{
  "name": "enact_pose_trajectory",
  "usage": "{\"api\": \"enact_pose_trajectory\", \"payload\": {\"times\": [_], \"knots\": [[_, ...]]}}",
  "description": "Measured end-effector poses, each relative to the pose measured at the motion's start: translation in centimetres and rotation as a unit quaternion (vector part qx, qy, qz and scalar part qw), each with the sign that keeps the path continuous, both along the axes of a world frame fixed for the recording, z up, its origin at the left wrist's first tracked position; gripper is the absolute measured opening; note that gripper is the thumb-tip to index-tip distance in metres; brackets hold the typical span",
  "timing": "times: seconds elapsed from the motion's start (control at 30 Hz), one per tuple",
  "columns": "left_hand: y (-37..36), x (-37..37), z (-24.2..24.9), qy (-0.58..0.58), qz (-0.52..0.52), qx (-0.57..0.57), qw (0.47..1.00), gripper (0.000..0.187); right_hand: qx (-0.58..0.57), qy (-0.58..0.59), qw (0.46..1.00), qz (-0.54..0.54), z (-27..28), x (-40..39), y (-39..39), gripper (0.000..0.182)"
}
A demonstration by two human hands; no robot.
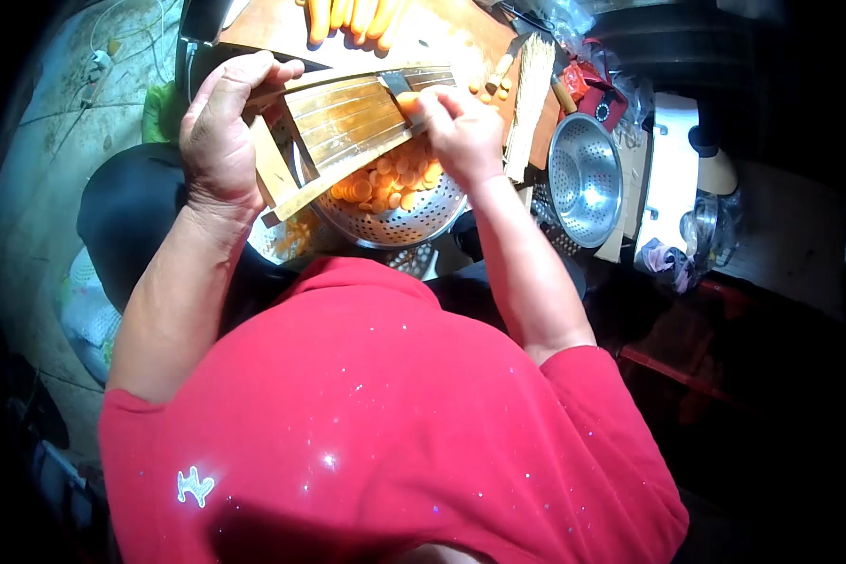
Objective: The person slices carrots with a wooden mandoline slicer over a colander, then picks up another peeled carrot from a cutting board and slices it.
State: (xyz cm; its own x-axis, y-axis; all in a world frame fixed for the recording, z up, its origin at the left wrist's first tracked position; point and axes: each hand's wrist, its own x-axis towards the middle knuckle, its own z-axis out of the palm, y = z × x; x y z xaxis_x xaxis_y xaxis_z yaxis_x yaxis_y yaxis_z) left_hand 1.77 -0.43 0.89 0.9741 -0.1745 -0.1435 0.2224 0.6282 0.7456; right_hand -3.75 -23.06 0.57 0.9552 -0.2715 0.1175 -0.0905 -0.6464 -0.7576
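A wooden mandoline slicer (pixel 343 120) slants over a metal colander (pixel 395 226) that holds many round carrot slices (pixel 385 183). My left hand (pixel 224 132) is closed around the slicer's near left end. On the slicer's board, close to the dark blade, my right hand (pixel 461 132) pinches a carrot piece (pixel 408 101); only its orange end shows past the fingers. Whole peeled carrots (pixel 357 17) lie side by side on the brown board (pixel 263 33) beyond the slicer.
To the right stands another metal colander (pixel 586 179). A straw brush (pixel 531 99) lies between it and the board, near some carrot ends (pixel 498 85). Plastic bags and a red packet (pixel 597 99) are behind. A white box (pixel 669 179) sits farther right.
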Motion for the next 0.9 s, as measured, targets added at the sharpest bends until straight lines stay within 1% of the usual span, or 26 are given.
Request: {"api": "enact_pose_trajectory", "payload": {"times": [0.03,0.07,0.13,0.2,0.23,0.27,0.33,0.4,0.43,0.47,0.53,0.6,0.63,0.67,0.73,0.8,0.83,0.87,0.9], "knots": [[0.0,0.0,0.1,-0.004,-0.001,0.006,1.0,0.022,-0.032,-0.046,0.997,0.05,-0.2,-0.1,0.7,0.019],[0.0,-0.2,0.1,-0.006,-0.003,0.014,1.0,0.022,-0.048,-0.07,0.995,0.057,-0.1,-0.9,1.5,0.018],[0.0,-0.2,0.1,-0.003,0.0,0.02,1.0,0.021,-0.044,-0.082,0.995,0.048,-1.0,-0.8,1.1,0.017],[0.0,-0.2,0.0,-0.002,0.005,0.025,1.0,0.021,-0.072,-0.021,0.997,0.002,-1.0,0.2,-0.3,0.019],[0.0,-0.2,0.0,-0.002,0.004,0.008,1.0,0.021,-0.045,0.037,0.998,-0.026,-1.7,0.9,-1.7,0.022],[0.0,-0.2,0.0,-0.002,0.001,-0.011,1.0,0.021,0.011,0.032,0.999,-0.028,-3.1,1.7,-3.1,0.024],[0.1,-0.2,0.0,-0.004,0.0,-0.005,1.0,0.02,-0.018,0.024,0.999,-0.01,-2.0,1.8,-2.3,0.022],[0.1,-0.2,0.0,0.0,-0.002,0.001,1.0,0.02,0.042,0.019,0.999,0.002,-0.3,0.1,-0.2,0.02],[0.0,-0.2,0.1,-0.005,-0.001,0.001,1.0,0.02,0.027,-0.028,0.998,0.053,-0.9,-0.2,0.3,0.021],[0.0,-0.2,0.0,-0.01,-0.002,0.003,1.0,0.02,0.0,-0.075,0.996,0.051,-1.4,-0.8,1.1,0.022],[0.0,-0.3,0.1,-0.001,-0.003,0.007,1.0,0.02,-0.005,-0.05,0.998,0.031,-1.6,-0.6,0.8,0.021],[0.0,-0.2,0.1,0.004,-0.001,0.008,1.0,0.02,-0.069,0.015,0.997,-0.009,-1.8,0.7,-0.9,0.022],[0.0,-0.2,-0.1,0.006,0.002,0.012,1.0,0.02,-0.119,0.041,0.992,-0.027,-1.5,1.4,-1.7,0.023],[0.0,-0.2,-0.2,0.009,0.006,0.014,1.0,0.02,-0.118,0.04,0.992,-0.028,-1.7,1.3,-1.8,0.023],[0.0,-0.1,0.0,0.005,0.007,0.021,1.0,0.02,-0.067,0.038,0.997,-0.022,-1.3,1.5,-1.5,0.022],[0.1,-0.3,0.0,0.008,0.007,0.027,1.0,0.02,0.036,0.018,0.999,0.024,-0.9,0.3,0.0,0.022],[0.1,-0.3,0.1,0.005,0.003,0.016,1.0,0.021,0.006,0.004,0.999,0.039,-0.8,-0.3,0.9,0.024],[0.1,-0.3,0.1,0.003,-0.002,0.008,1.0,0.021,-0.069,-0.028,0.996,0.047,-0.8,-0.6,1.2,0.026],[0.1,-0.3,0.0,0.004,-0.005,0.01,1.0,0.021,-0.058,-0.011,0.998,0.035,-1.0,-0.4,0.9,0.025]]}}
